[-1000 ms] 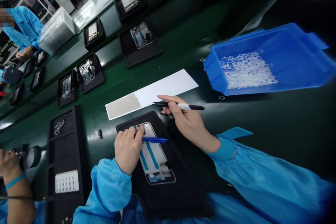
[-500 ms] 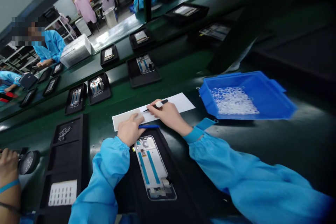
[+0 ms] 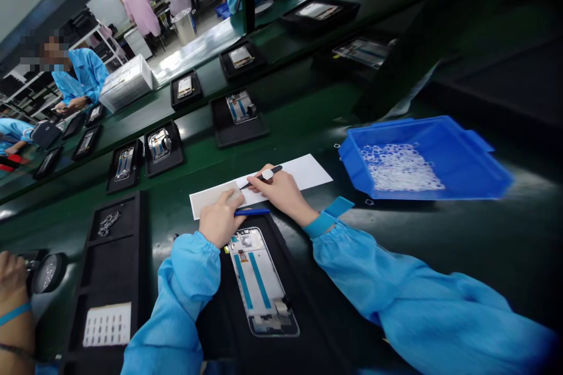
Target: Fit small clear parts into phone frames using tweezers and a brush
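My left hand [image 3: 221,220] rests on the left part of a white paper strip [image 3: 308,170], fingers reaching over it. Tucked in that hand is a blue pen-like stick [image 3: 253,211], its free end pointing right. Black tweezers [image 3: 275,169] are pinched in my right hand [image 3: 284,192], their tip down on the strip close to my left fingertips. Something white and rounded [image 3: 267,174] sits by the tweezers; I cannot tell what it is. Below my hands an opened phone frame [image 3: 264,284] with two blue strips lies on a black tray [image 3: 303,310].
On the right stands a blue bin [image 3: 479,170] holding many small white frames [image 3: 400,170]. A compartmented black tray [image 3: 141,258] with small metal parts [image 3: 108,222] lies left. Beyond are phone trays [image 3: 237,129]. A co-worker's hand [image 3: 12,275] is at the far left.
The view has shifted slightly. My hands keep nearly the same pose on the strip, tweezers still pinched. Across the bench, a co-worker's hands have moved closer together.
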A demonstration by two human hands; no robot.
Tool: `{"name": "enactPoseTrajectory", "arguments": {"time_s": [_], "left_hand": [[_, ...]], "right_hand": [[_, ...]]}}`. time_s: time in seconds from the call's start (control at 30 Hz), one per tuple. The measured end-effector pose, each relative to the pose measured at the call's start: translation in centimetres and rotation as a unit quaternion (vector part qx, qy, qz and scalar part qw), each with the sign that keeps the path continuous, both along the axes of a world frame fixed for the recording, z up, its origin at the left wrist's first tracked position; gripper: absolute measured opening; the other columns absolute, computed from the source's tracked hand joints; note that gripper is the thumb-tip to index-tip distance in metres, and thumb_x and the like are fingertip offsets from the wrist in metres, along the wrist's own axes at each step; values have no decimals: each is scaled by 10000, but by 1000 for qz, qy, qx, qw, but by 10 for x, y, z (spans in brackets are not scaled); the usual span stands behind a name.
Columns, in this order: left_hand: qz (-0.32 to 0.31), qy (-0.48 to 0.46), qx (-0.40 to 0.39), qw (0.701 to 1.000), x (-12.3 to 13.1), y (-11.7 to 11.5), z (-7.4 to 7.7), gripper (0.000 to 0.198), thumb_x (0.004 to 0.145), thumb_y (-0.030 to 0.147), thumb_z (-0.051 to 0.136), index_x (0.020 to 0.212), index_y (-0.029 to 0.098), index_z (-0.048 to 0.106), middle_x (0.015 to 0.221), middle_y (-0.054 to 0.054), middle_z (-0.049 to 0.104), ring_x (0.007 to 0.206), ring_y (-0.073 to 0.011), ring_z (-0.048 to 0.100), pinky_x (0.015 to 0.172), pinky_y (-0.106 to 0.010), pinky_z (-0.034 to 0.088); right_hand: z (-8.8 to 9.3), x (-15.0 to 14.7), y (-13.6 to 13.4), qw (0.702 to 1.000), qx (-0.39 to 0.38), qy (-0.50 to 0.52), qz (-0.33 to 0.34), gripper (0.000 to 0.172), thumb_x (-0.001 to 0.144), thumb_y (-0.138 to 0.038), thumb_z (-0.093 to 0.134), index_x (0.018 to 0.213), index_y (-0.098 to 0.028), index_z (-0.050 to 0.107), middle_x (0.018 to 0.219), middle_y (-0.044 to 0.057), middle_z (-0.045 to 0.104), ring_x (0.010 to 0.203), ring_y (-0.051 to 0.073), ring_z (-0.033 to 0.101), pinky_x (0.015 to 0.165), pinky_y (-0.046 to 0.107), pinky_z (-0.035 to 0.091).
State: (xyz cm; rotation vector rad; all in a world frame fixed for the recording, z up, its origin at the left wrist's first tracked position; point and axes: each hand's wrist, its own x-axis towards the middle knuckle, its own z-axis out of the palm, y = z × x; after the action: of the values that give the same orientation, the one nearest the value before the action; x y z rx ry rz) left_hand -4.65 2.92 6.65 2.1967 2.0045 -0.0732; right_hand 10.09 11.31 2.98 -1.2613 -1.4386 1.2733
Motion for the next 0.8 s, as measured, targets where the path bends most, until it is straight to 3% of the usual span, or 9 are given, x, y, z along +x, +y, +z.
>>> {"name": "enactPoseTrajectory", "arguments": {"time_s": [0.17,0.27,0.37,0.47,0.6,0.8], "left_hand": [[25,-106,65,992,-12,-6,-1,320,871,227,645,1180,302,675,1330,-46,604,1090,-233,651,888,-355,549],[86,-225,103,965,-20,-11,3,222,925,268,551,1054,215,724,1040,-47,719,959,-193,677,839,-286,522],[101,-279,-13,955,-20,-14,8,296,919,363,523,918,159,738,724,-13,689,701,-173,649,680,-258,486],[66,-278,-118,951,-16,-13,9,280,874,362,553,829,149,729,637,8,638,622,-155,590,599,-242,419],[55,-265,-134,953,-12,-11,8,267,863,343,532,820,159,720,640,13,630,616,-144,562,596,-246,389],[59,-232,-147,960,-12,-13,13,311,870,388,527,820,159,732,690,-18,684,622,-161,572,614,-266,400]], "right_hand": [[2,15,-17,996,-11,73,-48,333,776,-530,652,706,-228,530,631,57,718,668,237,729,495,283,518],[5,29,-49,995,-32,91,-34,375,741,-569,690,689,-233,531,472,10,612,655,257,725,440,264,460],[4,34,-81,996,-60,67,8,371,745,-561,695,677,-236,528,472,1,601,592,247,704,428,274,443],[-2,31,-97,997,-64,42,12,339,764,-529,682,689,-238,526,580,21,663,596,243,700,459,299,476],[-7,25,-98,999,-44,27,10,285,788,-469,674,699,-238,532,632,15,662,666,253,722,543,323,528],[-4,24,-96,999,-28,15,12,258,809,-437,647,692,-234,541,654,11,638,691,251,725,516,304,508]]}}
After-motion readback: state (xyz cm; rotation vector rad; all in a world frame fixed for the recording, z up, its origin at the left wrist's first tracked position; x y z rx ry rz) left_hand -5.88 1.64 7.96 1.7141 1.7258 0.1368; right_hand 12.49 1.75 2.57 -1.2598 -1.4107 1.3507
